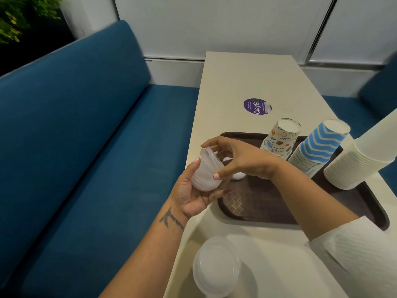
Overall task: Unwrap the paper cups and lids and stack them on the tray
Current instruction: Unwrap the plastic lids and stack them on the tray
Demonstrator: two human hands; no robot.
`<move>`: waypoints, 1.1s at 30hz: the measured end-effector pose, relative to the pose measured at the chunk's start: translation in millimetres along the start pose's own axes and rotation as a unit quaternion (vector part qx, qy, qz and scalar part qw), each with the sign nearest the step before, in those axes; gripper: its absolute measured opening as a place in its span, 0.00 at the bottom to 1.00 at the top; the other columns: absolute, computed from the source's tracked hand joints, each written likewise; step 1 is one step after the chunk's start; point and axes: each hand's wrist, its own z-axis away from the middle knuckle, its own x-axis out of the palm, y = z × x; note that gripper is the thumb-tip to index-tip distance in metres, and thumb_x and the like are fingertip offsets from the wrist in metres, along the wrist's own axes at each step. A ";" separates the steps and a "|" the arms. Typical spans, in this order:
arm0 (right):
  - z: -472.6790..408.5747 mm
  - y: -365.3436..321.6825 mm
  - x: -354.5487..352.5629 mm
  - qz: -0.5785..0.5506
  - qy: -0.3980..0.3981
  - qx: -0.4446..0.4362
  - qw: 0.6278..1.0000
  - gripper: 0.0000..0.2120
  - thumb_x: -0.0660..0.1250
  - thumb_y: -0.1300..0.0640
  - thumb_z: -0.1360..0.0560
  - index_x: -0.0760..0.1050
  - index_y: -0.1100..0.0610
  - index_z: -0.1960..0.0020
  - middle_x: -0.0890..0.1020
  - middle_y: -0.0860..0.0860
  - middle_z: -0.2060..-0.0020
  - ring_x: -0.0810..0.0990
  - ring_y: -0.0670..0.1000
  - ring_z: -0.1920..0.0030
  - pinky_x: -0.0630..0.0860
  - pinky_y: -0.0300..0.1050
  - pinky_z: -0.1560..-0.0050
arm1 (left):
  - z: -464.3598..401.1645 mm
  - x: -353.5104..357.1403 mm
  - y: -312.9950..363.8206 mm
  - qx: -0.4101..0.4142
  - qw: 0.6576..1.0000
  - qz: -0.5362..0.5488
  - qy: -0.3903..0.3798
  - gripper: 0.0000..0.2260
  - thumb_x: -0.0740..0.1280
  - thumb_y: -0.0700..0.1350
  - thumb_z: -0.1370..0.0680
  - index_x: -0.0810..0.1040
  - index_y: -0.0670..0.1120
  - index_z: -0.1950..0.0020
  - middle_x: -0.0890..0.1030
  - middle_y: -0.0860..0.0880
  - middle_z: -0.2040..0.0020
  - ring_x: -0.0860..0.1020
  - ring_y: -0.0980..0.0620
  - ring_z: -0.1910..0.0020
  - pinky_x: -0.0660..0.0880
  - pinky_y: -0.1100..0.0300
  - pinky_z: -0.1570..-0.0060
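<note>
translucent plastic lids [205,172] — a short stack lying on its side, just left of the tray [257,209] — rest cupped in the left hand [191,195]; right hand [232,157] pinches the upper end, nearer the tray.

Taking the tray [300,220] as the landmark: the left hand [191,194], off the tray's left edge, has long nails painted pale pink, and its forearm is bare, with no sleeve in view. A dark tattoo [169,218], shaped like a bird with a trailing line of script, sits on the inner wrist, toward the tray's near left corner. The right hand [236,158], over the tray's left part, wears the same pink polish. A white ribbed sleeve [354,250] covers the right arm from the tray's near edge back.
</note>
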 end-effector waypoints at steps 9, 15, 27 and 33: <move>-0.4 0.0 -3.4 -0.069 0.007 0.000 0.998 0.30 0.74 0.56 0.38 0.71 0.49 0.37 0.76 0.50 0.42 0.78 0.52 0.43 0.78 0.45 0.42 | -3.5 -0.5 7.4 0.091 0.992 0.014 0.088 0.18 0.73 0.46 0.32 0.75 0.45 0.43 0.79 0.42 0.46 0.83 0.46 0.57 0.81 0.46 0.55; 2.1 2.6 -7.8 -0.209 -0.016 0.055 0.976 0.20 0.66 0.54 0.33 0.73 0.52 0.41 0.78 0.51 0.49 0.80 0.50 0.50 0.79 0.41 0.54 | -0.8 -10.3 17.4 0.192 0.972 -0.134 0.000 0.24 0.71 0.46 0.39 0.77 0.52 0.43 0.77 0.48 0.36 0.77 0.47 0.41 0.75 0.53 0.48; -7.9 19.5 -19.7 -0.280 -0.017 0.156 0.947 0.32 0.70 0.47 0.33 0.68 0.57 0.32 0.75 0.61 0.37 0.81 0.65 0.45 0.79 0.56 0.48 | 4.9 -10.5 35.4 0.058 0.954 -0.284 -0.081 0.36 0.74 0.47 0.42 0.74 0.46 0.34 0.78 0.44 0.41 0.79 0.43 0.43 0.78 0.54 0.50; -10.9 24.0 -18.3 -0.220 -0.007 0.194 0.956 0.26 0.70 0.49 0.31 0.73 0.56 0.35 0.76 0.59 0.39 0.81 0.65 0.45 0.79 0.57 0.46 | 1.2 -13.9 39.8 0.009 0.959 -0.275 -0.065 0.32 0.76 0.47 0.44 0.78 0.47 0.39 0.81 0.46 0.48 0.82 0.47 0.51 0.80 0.52 0.53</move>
